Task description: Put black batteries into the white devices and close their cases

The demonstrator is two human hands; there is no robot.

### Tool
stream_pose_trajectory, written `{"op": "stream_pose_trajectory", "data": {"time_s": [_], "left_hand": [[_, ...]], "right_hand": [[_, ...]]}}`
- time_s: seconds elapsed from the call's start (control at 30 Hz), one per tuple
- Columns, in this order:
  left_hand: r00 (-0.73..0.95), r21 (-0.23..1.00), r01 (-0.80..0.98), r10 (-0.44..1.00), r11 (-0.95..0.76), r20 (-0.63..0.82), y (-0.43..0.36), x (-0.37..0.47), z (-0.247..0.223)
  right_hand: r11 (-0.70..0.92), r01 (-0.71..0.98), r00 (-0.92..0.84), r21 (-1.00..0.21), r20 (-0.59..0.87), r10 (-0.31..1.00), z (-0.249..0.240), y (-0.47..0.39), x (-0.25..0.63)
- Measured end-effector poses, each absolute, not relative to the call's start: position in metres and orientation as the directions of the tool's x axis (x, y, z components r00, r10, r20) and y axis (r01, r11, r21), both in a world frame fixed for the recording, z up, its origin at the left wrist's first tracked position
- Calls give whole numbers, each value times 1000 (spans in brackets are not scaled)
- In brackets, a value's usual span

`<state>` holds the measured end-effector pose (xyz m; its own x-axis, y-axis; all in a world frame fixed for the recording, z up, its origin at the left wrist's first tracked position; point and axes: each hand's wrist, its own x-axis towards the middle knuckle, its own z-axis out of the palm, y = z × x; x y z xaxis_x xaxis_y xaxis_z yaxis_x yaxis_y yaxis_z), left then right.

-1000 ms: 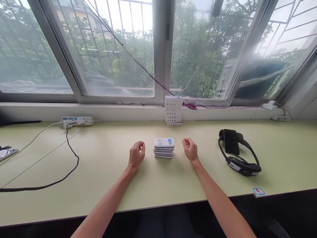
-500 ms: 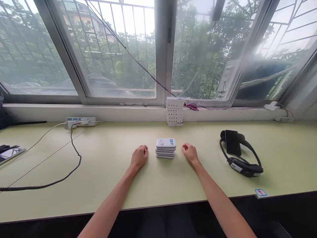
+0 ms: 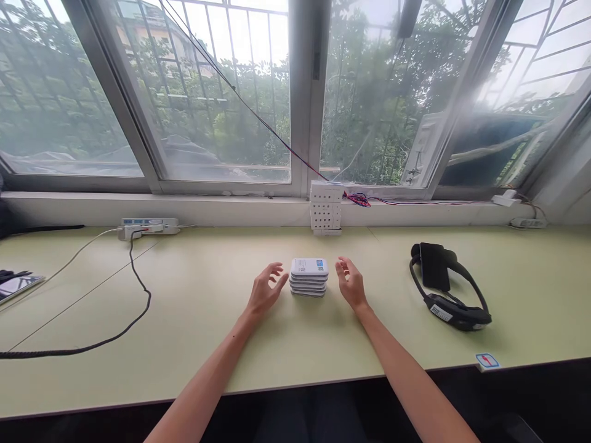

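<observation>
Between my two hands, a stack of several flat white rounded boxes (image 3: 308,278) sits on the pale green table (image 3: 194,295). The top box carries printed text and a blue label. On the left of the stack, my left hand (image 3: 268,288) is open, its thumb and fingers apart and its thumb tip close to the stack's side. To the right, my right hand (image 3: 351,282) is open too, with its fingers loosely curved and a small gap to the stack. Neither hand holds anything.
A black headset (image 3: 455,307) with a dark phone-like slab lies at right. A white perforated block (image 3: 326,209) stands at the window sill. A power strip (image 3: 150,226) and a dark cable (image 3: 143,307) lie at left. A small sign (image 3: 487,361) marks the front edge.
Both hands have gone from closed to open. My left hand has moved right, nearer the stack; my right hand has lifted its fingers slightly. The stack stays put.
</observation>
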<state>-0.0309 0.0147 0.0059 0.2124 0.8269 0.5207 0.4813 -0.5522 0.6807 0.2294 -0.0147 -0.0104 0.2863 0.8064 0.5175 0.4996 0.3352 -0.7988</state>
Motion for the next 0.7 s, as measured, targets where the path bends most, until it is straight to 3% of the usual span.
{"op": "stream_pose_trajectory", "data": {"time_s": [0.27,0.57,0.7], "left_hand": [[494,800,278,793,-532,355,10,-12,5],[463,791,342,824,-507,328,13,-1,4],[432,762,386,832,-520,349,10,0,5]], "right_hand": [[557,367,-57,-745,580,813,-1,-26,199],[593,324,20,-737,632,775,6,-31,196],[598,250,143,-761,640,755,9,-32,197]]}}
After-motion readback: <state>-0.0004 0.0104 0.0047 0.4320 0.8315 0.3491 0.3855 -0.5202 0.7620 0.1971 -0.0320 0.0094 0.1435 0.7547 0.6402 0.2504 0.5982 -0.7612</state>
